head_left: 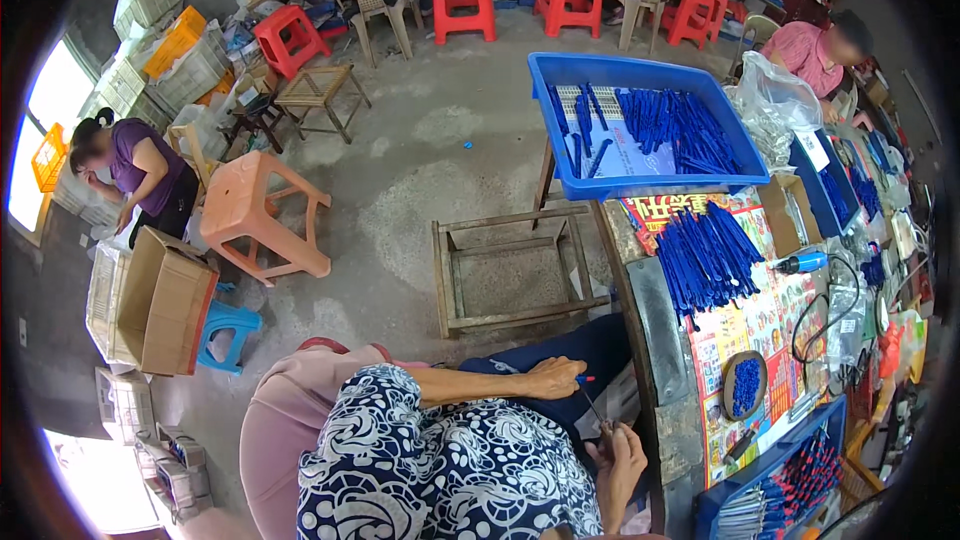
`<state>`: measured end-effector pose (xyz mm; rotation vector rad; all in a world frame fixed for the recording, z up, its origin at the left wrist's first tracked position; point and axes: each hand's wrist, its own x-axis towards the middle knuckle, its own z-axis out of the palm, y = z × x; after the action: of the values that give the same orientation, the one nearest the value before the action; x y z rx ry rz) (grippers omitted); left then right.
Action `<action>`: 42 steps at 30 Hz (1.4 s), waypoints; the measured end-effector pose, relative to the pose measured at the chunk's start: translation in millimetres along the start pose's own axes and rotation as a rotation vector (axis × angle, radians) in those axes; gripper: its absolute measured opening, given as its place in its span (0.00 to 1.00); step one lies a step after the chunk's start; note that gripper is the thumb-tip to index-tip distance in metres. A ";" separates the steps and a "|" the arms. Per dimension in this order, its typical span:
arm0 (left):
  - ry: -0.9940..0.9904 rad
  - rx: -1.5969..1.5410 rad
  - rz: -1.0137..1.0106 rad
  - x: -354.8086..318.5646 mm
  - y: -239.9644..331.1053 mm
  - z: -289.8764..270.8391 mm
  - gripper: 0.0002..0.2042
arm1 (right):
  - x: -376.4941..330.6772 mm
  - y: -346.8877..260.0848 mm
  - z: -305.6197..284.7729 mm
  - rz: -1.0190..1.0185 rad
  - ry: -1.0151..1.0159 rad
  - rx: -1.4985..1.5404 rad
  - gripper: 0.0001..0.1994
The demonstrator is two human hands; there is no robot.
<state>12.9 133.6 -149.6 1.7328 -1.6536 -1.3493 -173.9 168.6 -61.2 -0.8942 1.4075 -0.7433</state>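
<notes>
A thin pen refill [592,402] is held over the person's lap, just off the near edge of the bench [668,340]. It runs slantwise between the two hands, with a small blue-and-red end at the upper hand. The left hand [553,378] is closed, fingertips pinched on that coloured end. The right hand [620,455] is lower, its fingers curled about the refill's other end; the exact hold there is too small to make out, though it appears to be a grip.

On the bench beyond the hands, a pile of blue pen barrels [706,255] lies on a printed sheet. A small round dish of blue caps [745,385] sits nearer the near edge. A blue tray [640,125] of further barrels stands at the far end. A second tray with red and blue parts [790,485] occupies the near right corner.
</notes>
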 end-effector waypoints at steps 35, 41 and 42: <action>-0.005 0.087 0.044 15.2 -8.4 2.1 0.10 | 9.8 32.2 -20.6 -0.111 0.046 -0.251 0.16; -0.021 0.115 0.038 9.9 -4.9 9.8 0.11 | 2.2 18.2 -16.8 -0.584 0.040 -0.724 0.11; -0.042 0.095 0.032 6.9 -1.9 8.9 0.10 | 0.5 15.6 -17.4 -0.793 0.034 -1.027 0.15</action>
<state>5.5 130.6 -157.7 1.7338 -1.7876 -1.3215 -192.5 174.4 -74.1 -2.3294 1.4366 -0.5582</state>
